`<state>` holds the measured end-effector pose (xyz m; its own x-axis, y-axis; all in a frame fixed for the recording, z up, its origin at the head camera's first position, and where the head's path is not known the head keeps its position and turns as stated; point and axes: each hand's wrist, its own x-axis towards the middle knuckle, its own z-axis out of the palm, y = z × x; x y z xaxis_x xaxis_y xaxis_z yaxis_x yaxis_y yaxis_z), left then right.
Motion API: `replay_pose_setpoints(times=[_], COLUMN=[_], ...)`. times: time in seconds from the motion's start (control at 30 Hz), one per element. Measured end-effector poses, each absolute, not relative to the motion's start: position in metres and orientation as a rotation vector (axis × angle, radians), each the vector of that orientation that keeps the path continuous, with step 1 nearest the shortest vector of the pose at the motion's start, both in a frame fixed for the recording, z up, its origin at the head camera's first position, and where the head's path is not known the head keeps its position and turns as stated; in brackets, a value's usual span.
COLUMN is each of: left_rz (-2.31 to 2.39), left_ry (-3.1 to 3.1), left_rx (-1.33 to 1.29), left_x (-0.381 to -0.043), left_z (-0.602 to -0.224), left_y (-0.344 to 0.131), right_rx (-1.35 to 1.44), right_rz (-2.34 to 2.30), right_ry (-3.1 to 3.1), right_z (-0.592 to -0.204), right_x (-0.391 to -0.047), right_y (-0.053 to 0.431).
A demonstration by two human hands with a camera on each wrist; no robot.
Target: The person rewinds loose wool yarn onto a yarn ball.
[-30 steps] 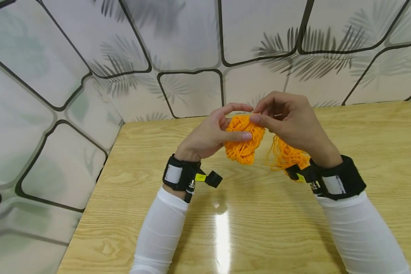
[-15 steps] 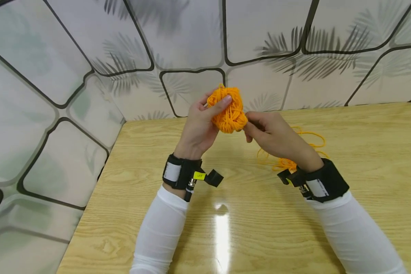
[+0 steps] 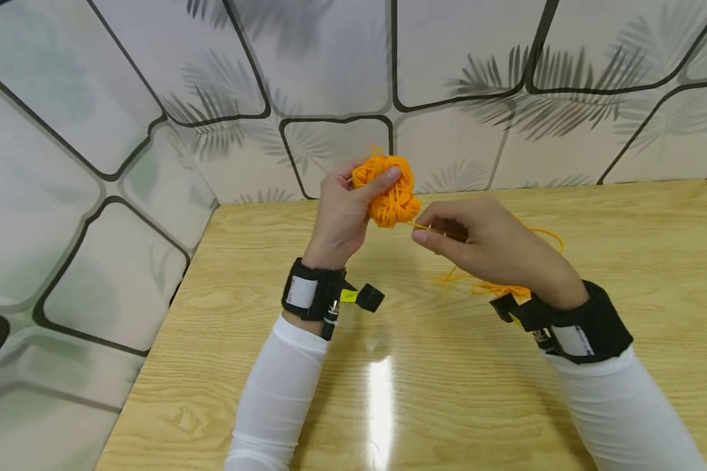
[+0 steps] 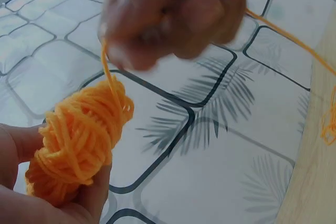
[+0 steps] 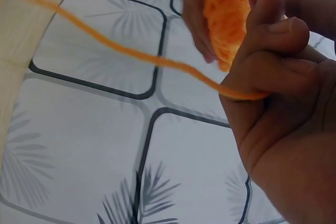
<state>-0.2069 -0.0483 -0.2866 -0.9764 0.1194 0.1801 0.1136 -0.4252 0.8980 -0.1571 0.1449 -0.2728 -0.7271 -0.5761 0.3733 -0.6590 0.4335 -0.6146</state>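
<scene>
Yarn ball [image 3: 391,208], orange and wound, was raised off the table [image 3: 436,392] in the left hand [image 3: 340,209], whose grip was clasped round it, with the thumb lying across its front. Just to the right of the ball, apart from it, was the right hand [image 3: 483,242]; its grip pinched a yarn strand [image 4: 109,72] between thumb and finger. In the left wrist view, that strand ran from the ball's upper end to the fingertips, which were blurred. In the right wrist view, a length of yarn [image 5: 157,60] led out from the curled lower fingers, away from the ball. Loose yarn [image 3: 501,288] lay on the table, to the right of the ball and lower, partly hidden behind the right hand. Beyond the ball stood a pale wall [image 3: 448,150], patterned with dark outlines and grey leaves. On the ball's near side, a black wristband [image 3: 312,291] circled the left wrist, with a white sleeve [image 3: 283,399] below it. A bright streak [image 3: 381,412] shone on the table, nearer the person than the ball.
</scene>
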Motion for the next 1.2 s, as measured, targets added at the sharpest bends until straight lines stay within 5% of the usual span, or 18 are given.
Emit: replay_pose_setpoints(times=[0.37,1.2], left_rz=[2.078,2.08], left_ry=[1.689,1.464], left_rx=[0.599,0.673], left_x=[-0.2,-0.196], left_z=[-0.292,-0.287], left_y=[-0.041,-0.039], right_rx=[0.837,0.709], right_rz=[1.332,1.404], right_ry=[-2.303,-2.312], right_z=[-0.263,-0.282], right_x=[-0.161,-0.18], right_y=[0.156,0.163])
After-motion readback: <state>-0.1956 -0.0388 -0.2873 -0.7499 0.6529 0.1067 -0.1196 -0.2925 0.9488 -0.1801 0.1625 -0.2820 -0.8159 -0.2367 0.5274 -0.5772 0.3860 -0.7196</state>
